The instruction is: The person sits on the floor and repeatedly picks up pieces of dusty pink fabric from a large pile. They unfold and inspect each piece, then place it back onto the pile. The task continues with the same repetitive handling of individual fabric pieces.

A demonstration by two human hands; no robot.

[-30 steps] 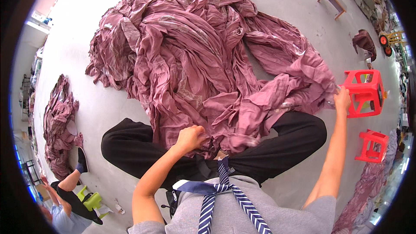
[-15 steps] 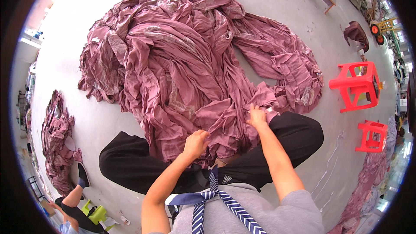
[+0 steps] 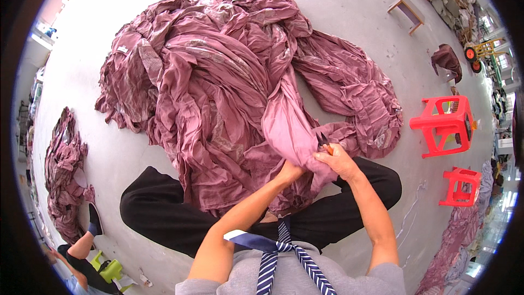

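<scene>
A big heap of crumpled mauve cloth (image 3: 218,76) lies on the grey floor in front of my crossed legs in black trousers (image 3: 158,213). A raised fold of that cloth (image 3: 286,125) stands up from the heap near my lap. My left hand (image 3: 289,173) grips the bottom of this fold. My right hand (image 3: 338,161) pinches the same fold from the right, with a small dark and orange tool partly showing at its fingers. Both hands sit close together, just above my knees.
Two red plastic stools (image 3: 445,124) (image 3: 461,186) stand on the right. A smaller mauve cloth pile (image 3: 65,175) lies far left, with another person's leg (image 3: 82,243) below it. A wooden bench (image 3: 406,11) and a dark cloth (image 3: 446,60) are at the upper right.
My right hand came back from the red stool to the cloth and now grips it beside my left hand. A fold of cloth has been pulled up between them.
</scene>
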